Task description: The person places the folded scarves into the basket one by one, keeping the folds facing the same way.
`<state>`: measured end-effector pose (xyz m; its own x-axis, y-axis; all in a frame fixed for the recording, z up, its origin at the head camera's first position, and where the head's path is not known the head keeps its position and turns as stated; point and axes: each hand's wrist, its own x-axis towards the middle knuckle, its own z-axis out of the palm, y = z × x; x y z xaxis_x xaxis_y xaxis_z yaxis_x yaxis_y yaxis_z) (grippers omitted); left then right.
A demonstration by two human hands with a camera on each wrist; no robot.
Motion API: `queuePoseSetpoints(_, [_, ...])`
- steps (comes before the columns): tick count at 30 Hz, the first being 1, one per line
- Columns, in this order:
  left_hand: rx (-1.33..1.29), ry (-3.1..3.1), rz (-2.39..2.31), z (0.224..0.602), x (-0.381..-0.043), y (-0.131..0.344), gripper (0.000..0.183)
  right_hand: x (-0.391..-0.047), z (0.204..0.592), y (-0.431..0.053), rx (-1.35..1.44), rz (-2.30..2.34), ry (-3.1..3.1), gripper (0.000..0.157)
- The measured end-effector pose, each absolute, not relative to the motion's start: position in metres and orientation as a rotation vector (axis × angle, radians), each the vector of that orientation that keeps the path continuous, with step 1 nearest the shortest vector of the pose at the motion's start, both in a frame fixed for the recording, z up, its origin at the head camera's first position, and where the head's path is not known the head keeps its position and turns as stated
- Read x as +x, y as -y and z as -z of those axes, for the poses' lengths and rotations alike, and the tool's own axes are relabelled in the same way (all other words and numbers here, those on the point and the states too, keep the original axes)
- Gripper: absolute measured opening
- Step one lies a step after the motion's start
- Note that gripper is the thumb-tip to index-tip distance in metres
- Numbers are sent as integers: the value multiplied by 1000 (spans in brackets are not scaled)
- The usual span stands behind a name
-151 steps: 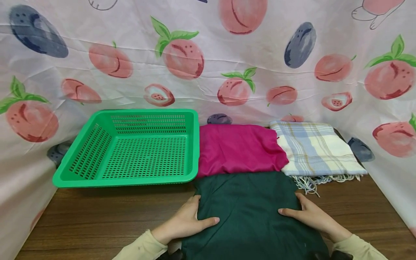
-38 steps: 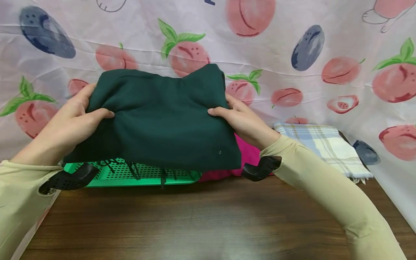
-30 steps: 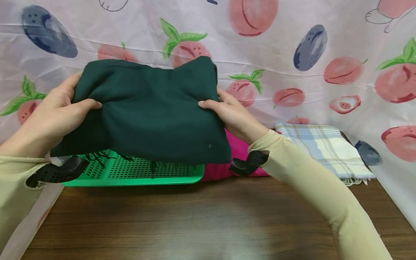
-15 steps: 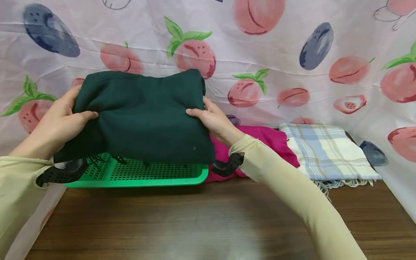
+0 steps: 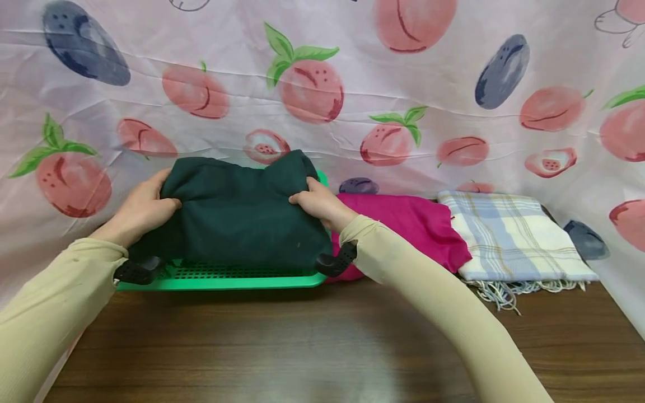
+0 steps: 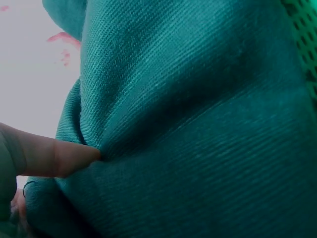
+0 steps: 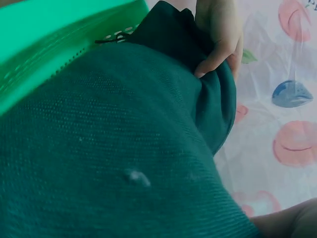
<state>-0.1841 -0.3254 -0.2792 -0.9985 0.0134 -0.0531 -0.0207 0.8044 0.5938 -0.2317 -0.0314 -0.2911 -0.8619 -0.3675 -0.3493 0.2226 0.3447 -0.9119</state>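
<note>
A folded dark green scarf (image 5: 242, 218) is held above the green plastic basket (image 5: 227, 283) and hides most of its inside. My left hand (image 5: 143, 210) grips the scarf's left edge, with the thumb on the near face. At the opposite edge, my right hand (image 5: 322, 204) pinches the cloth in the same way. In the left wrist view the thumb (image 6: 59, 156) presses a crease into the scarf (image 6: 198, 148). The right wrist view has the scarf (image 7: 109, 129) across its middle beside the basket wall (image 7: 59, 34). Whether the scarf touches the basket's bottom is hidden.
Right of the basket lies a folded magenta cloth (image 5: 413, 224), partly behind my right arm. Beside it is a blue and cream plaid scarf (image 5: 519, 235) with fringe. Everything stands on a brown wooden table (image 5: 282, 347). A fruit-print curtain (image 5: 232, 33) hangs behind.
Both hands have lifted the green scarf from the table's front, carried it left over the basket, and now lowered it toward the basket. The head view has shifted slightly left.
</note>
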Motion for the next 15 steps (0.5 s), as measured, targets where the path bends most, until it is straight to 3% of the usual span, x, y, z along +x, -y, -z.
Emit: queuePoseSetpoints(15, [7,-2833,-646,303,-197,322,74,-224,318,45,-94,1428,-2171,68])
